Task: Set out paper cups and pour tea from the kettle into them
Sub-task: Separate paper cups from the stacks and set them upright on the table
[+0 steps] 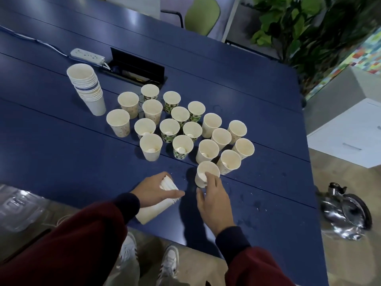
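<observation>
Several empty paper cups (pixel 186 129) stand upright in a loose cluster on the blue table (pixel 61 145). My left hand (pixel 153 188) grips a tilted stack of white cups (pixel 158 203) near the front edge. My right hand (pixel 214 200) touches the rim of a single white cup (pixel 203 174) standing at the near side of the cluster, fingers resting on it. A tall stack of cups (pixel 87 87) stands at the back left. A steel kettle (pixel 344 211) sits on the floor to the right of the table.
A white power strip (pixel 87 55) and an open black cable box (pixel 137 68) lie behind the cups. A green chair (pixel 202 15) and a plant (pixel 309 27) stand beyond the table. Clear plastic wrapping (pixel 18 207) lies at the lower left. Water drops speckle the table's near right part.
</observation>
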Tool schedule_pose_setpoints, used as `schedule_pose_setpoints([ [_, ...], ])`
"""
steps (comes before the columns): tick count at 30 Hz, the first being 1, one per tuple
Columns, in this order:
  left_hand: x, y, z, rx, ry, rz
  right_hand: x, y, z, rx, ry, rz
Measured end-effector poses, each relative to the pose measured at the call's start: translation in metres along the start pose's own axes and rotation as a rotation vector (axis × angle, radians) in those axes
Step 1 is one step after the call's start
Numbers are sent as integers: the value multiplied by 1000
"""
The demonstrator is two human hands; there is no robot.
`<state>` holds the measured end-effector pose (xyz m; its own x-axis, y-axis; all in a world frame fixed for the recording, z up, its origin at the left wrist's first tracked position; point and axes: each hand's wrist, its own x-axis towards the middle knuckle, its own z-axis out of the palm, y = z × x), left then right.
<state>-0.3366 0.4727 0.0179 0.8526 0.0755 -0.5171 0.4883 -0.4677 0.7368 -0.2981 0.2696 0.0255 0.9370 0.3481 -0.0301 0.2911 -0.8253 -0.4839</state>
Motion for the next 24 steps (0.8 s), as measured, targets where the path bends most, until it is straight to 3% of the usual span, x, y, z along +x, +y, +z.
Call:
schedule_pose_setpoints([
  [4, -11, 3, 3, -19, 28, -3, -5, -10, -2, 64, 64, -170],
  [8, -19, 4, 6, -29, 27, 65, -3, -24, 2, 191, -152, -291],
  [11, -25, 3, 6, -62, 61, 87, -1, -32, 9, 192, -215, -337],
  [19, -29, 2, -2, -65, 129, -8, 12, -44, 10, 191, -185, -371],
  [24, -35, -15, -13, -31, 161, -104, 32, -39, 11, 283, -75, -248],
])
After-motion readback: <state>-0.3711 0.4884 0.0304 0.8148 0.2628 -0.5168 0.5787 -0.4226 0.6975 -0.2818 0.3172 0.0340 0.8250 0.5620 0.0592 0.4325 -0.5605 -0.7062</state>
